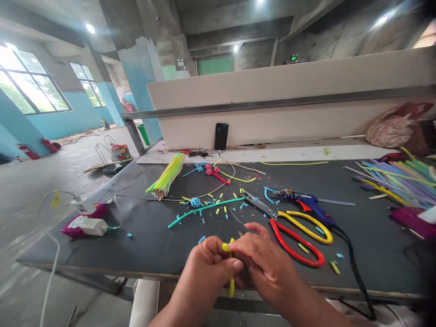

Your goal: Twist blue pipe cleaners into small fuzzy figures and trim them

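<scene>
My left hand [208, 265] pinches a short yellow pipe cleaner [232, 288] between thumb and fingers near the table's front edge. One end of it hangs below the thumb. My right hand [267, 260] has its fingers closed on the upper part of the same piece, where a yellow bit crosses it. The exact shape between the fingertips is partly hidden. Beyond the hands lie scissors [261, 206] with one red and one yellow handle, blades slightly apart. A teal pipe cleaner [207, 209] and a blue fuzzy ball [195, 202] rest among several cut yellow and blue bits.
A blue glue gun [315, 206] lies right of the scissors, its black cord [352, 254] running off the front edge. Pipe-cleaner bundles [166, 175] sit left and right. A phone [221, 136] leans at the back. Left stands a purple power strip [76, 229] with plugs.
</scene>
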A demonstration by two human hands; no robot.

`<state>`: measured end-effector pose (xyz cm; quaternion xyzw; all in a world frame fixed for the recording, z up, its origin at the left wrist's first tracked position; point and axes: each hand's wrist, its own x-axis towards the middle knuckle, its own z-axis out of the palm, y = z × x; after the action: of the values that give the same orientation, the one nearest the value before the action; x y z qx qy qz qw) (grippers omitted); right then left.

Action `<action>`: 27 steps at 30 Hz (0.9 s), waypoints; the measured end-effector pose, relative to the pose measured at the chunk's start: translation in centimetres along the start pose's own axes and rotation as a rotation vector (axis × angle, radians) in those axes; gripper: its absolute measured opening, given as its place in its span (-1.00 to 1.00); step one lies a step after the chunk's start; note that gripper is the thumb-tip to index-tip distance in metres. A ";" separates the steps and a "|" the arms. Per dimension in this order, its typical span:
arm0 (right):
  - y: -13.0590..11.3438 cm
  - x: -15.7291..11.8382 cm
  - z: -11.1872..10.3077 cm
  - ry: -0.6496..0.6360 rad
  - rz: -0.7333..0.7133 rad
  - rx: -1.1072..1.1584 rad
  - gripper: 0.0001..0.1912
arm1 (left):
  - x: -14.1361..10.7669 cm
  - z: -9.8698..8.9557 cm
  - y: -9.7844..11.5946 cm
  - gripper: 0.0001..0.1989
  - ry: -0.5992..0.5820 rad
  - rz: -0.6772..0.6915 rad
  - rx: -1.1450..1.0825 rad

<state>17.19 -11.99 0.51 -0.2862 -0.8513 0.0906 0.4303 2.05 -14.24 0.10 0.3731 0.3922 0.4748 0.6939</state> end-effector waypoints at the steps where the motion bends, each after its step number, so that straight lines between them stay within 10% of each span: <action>1: 0.1 0.0 0.1 0.005 0.034 0.046 -0.67 | -0.1 -0.2 0.2 -0.54 -0.021 -0.016 0.020; 9: -0.1 0.2 0.9 0.168 0.931 1.102 -0.81 | 0.5 -1.8 3.4 -0.77 0.018 0.137 0.347; 20: -0.9 -0.3 1.0 0.206 1.149 1.628 -0.73 | 1.1 -1.3 2.6 -0.82 -0.047 0.673 0.856; 27: -1.6 0.5 -0.7 0.218 1.182 1.741 -0.79 | 0.4 -6.3 1.8 -0.83 0.246 0.727 1.215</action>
<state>16.84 -13.05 1.89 -0.2546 -0.1748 0.8387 0.4485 -4.22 -12.47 -0.97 0.7442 0.5132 0.4123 0.1126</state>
